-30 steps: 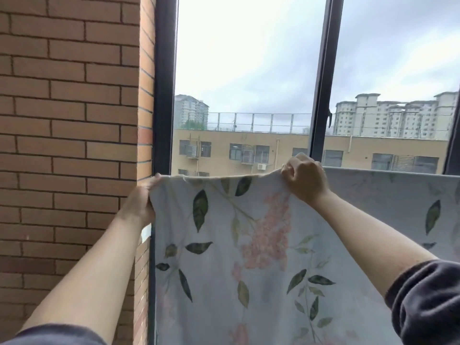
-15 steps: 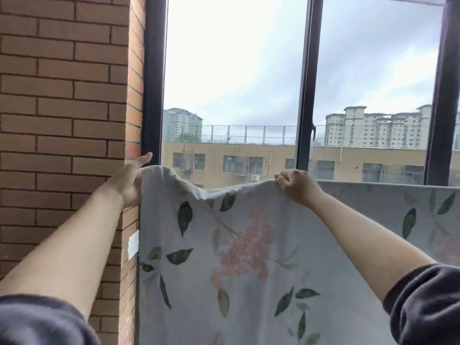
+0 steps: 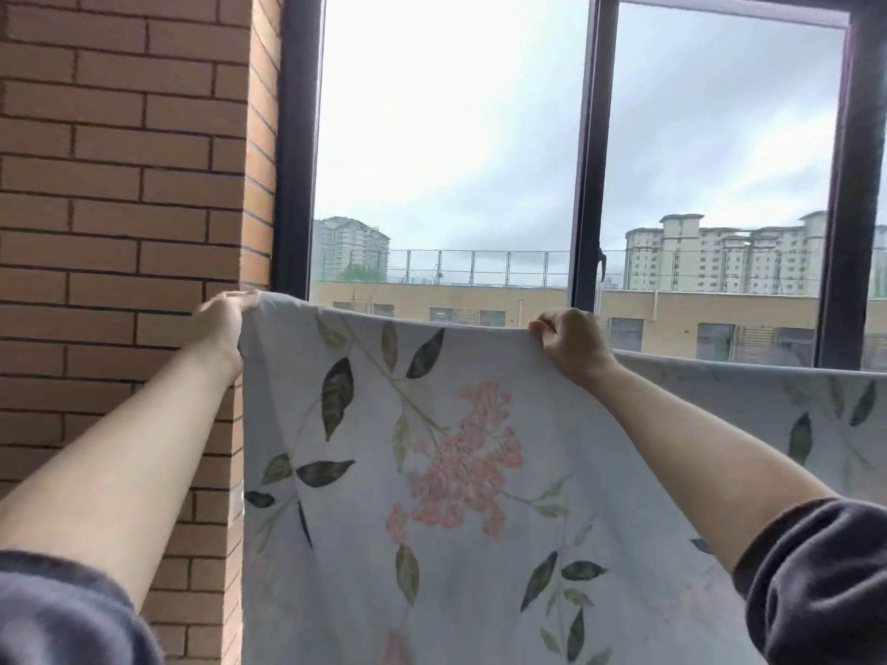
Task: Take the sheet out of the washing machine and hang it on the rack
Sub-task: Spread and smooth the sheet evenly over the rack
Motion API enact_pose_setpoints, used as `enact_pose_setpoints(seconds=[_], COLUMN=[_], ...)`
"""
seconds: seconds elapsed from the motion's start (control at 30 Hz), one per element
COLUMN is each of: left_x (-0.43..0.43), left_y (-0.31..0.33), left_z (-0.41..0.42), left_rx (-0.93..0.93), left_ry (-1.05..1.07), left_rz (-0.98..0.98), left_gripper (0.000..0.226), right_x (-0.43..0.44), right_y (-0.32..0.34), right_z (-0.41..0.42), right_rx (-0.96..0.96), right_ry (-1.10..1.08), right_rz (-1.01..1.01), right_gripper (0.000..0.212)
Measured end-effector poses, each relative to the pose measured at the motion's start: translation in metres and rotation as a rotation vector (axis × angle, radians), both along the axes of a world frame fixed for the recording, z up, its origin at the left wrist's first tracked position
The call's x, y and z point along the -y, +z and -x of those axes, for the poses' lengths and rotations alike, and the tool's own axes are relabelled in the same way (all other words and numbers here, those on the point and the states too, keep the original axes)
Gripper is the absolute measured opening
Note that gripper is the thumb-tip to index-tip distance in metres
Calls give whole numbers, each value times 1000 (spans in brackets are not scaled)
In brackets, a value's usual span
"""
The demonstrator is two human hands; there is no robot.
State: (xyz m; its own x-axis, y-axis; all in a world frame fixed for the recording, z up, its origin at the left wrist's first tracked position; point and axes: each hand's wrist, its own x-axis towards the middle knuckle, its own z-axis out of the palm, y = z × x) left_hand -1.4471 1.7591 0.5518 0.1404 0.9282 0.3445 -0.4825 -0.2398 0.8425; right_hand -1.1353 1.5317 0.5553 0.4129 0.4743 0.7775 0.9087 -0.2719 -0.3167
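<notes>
Sheet point(image 3: 456, 472) tauter, pinched: L hand point(image 3: 221, 321), R hand point(image 3: 571, 343)

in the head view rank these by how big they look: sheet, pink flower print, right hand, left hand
1. sheet
2. pink flower print
3. right hand and left hand: they look about alike, so no ranking between them

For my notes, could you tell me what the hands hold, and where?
The pale floral fabric sheet, by its top edge: left hand at its left corner, right hand further along.
</notes>
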Motion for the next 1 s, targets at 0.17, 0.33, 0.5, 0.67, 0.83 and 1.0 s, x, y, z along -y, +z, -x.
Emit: enact_pose_setpoints(seconds=[0.17, 0.33, 0.5, 0.67, 0.83, 1.0], left_x=[-2, 3, 2, -20, -28, -8], left_y=[0, -5, 8, -5, -23, -37], left_z=[-3, -9, -9, -8, -11, -35], left_rx=[-131, -117, -97, -302, -541, -739], left_ry=[104, 84, 293, 405, 450, 507], left_rz=[20, 8, -92, -7, 109, 102], left_gripper=[19, 18, 12, 22, 35, 41], right_x=[7, 15, 6, 3, 12, 19], right_y=[3, -3, 4, -4, -14, -29], right_z=[2, 3, 8, 15, 3, -15], right_rx=[-116, -117, -73, -31, 1, 130], right_ry=[151, 189, 71, 146, 79, 59], right_rz=[58, 255, -41, 142, 307, 224], right_gripper=[17, 11, 24, 15, 25, 38])
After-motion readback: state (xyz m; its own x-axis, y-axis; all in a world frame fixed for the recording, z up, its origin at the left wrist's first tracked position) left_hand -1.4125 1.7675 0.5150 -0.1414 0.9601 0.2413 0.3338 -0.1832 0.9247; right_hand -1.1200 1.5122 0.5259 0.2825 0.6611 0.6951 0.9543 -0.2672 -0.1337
